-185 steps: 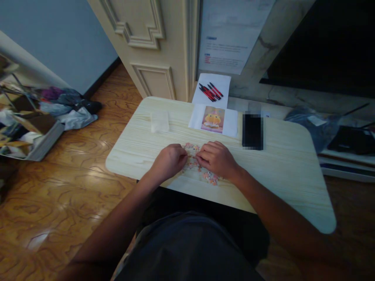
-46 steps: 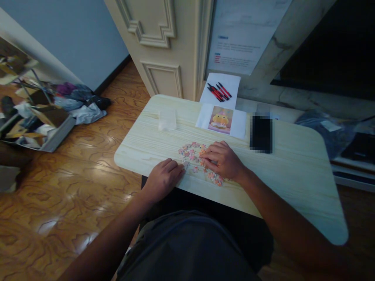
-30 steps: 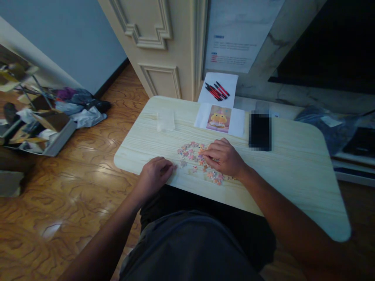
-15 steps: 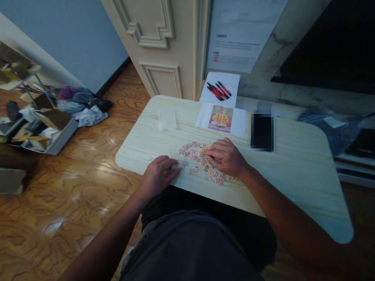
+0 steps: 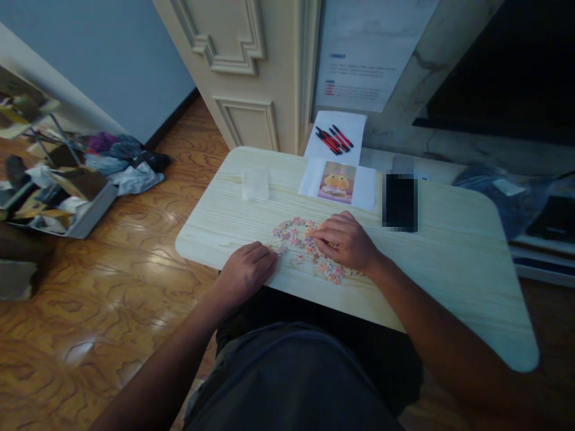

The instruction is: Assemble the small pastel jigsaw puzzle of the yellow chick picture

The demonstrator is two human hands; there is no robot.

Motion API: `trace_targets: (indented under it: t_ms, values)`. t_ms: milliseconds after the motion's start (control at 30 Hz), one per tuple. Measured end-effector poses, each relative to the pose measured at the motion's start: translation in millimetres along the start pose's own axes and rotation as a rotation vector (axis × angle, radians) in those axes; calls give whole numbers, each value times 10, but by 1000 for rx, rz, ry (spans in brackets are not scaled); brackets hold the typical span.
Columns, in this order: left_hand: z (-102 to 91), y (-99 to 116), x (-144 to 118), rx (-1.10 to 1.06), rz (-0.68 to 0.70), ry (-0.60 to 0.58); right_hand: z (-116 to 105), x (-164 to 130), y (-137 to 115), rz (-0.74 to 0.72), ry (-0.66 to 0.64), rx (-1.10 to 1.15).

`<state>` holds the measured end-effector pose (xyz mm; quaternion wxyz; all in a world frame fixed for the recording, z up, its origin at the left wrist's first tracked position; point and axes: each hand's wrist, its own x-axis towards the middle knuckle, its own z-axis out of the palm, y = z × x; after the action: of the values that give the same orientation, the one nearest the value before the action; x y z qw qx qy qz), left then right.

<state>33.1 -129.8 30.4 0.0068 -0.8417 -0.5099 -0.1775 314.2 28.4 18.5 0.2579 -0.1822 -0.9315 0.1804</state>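
Small pastel jigsaw puzzle pieces (image 5: 295,233) lie loosely spread on the pale wooden table (image 5: 431,269), close to its near edge. Over the right part of the spread is my right hand (image 5: 345,240), thumb and forefinger pinched on a puzzle piece (image 5: 309,234) that mostly hides behind them. My left hand (image 5: 251,269) rests at the table's near edge, left of the pieces, with its fingers closed together. A greyish puzzle piece (image 5: 283,250) lies by its fingertips; what those fingers hold, if anything, is hidden.
Behind the pieces lies a sheet with a printed picture of a yellow plush figure (image 5: 336,181). Several red and black pens (image 5: 335,140) lie on white paper beyond it. A clear plastic bag (image 5: 255,184) is at the left, a blurred dark object (image 5: 399,202) at the right.
My left hand's thumb and fingers have come together, and the hand has turned slightly so that its back shows more. My right hand stays pinched in nearly the same place.
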Motion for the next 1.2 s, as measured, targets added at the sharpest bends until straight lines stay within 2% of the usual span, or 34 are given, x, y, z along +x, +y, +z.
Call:
trace_targets:
  t_ms: [67,133,233,300,400,600,900,1100,1200]
  values:
    - [-37,12,0,-56,-27,28,-4,2,-2,-5,3,-6]
    - [-58,23,11,-173,-110,42,-8,5,-3,-11,9,-7]
    - [-49,18,41,-346,-280,-20,-12,8,0,-2,3,4]
    - [-23,-4,60,-368,-352,-47,-12,8,2,8,-2,9]
    - [2,-56,85,-315,-405,-11,-13,5,3,4,4,4]
    - [-21,-128,131,-323,-424,-22,-10,4,7,-12,17,9]
    - [36,-63,139,-324,-408,-111,0,6,24,-65,63,-19]
    - [-75,-63,123,-413,-441,-138,4,1,28,-64,63,-24]
    - [-121,-102,157,-456,-427,-116,10,-6,34,-68,65,-29]
